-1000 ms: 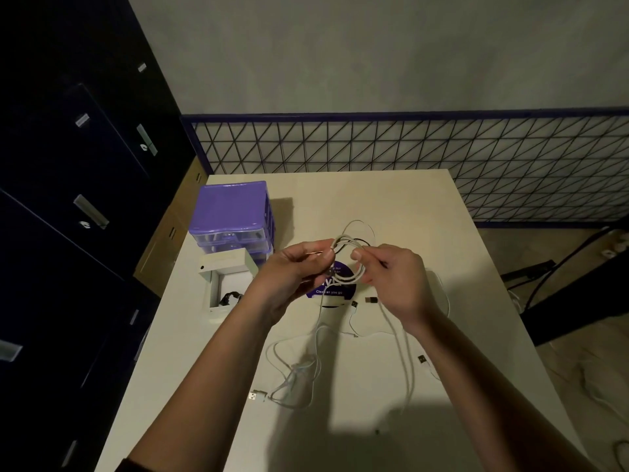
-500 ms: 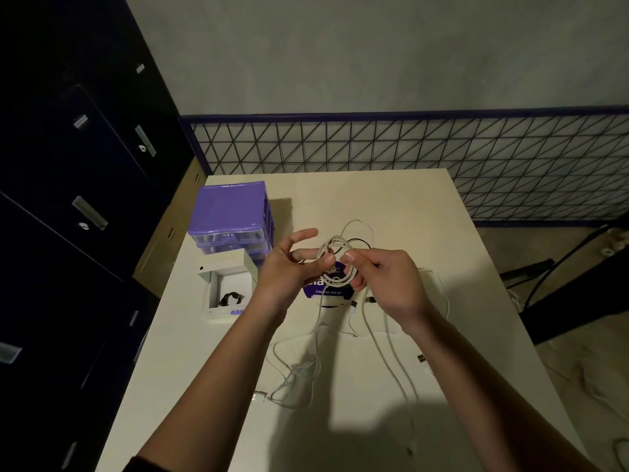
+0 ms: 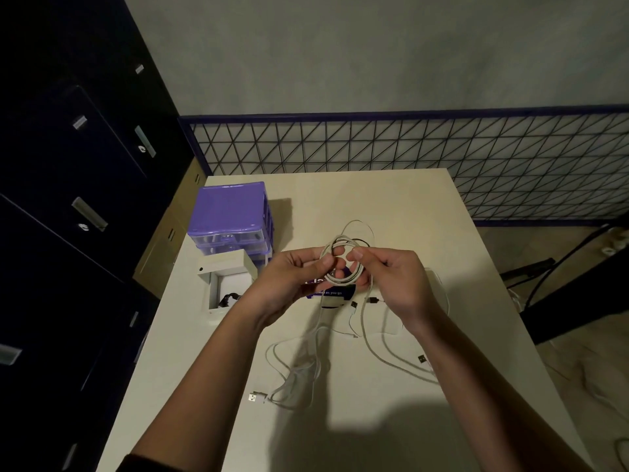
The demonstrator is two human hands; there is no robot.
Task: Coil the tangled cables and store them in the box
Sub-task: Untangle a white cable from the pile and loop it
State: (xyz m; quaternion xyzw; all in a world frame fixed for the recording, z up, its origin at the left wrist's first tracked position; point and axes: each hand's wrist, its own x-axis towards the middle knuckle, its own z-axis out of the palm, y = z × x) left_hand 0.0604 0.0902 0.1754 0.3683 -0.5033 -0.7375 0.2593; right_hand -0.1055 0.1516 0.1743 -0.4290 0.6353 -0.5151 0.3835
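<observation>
Our left hand (image 3: 292,277) and right hand (image 3: 391,277) pinch the white coil (image 3: 340,264) above mid-tabletop; we should feed the trailing cable (image 3: 371,338) slowly, keeping loops even.

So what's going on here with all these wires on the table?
A person is winding a white cable into a small coil, held up between the left hand and right hand. Its loose tail hangs down to the table, where more tangled cables lie waiting. To the left sits an open white box with something dark already inside, in front of a purple drawer unit.
</observation>
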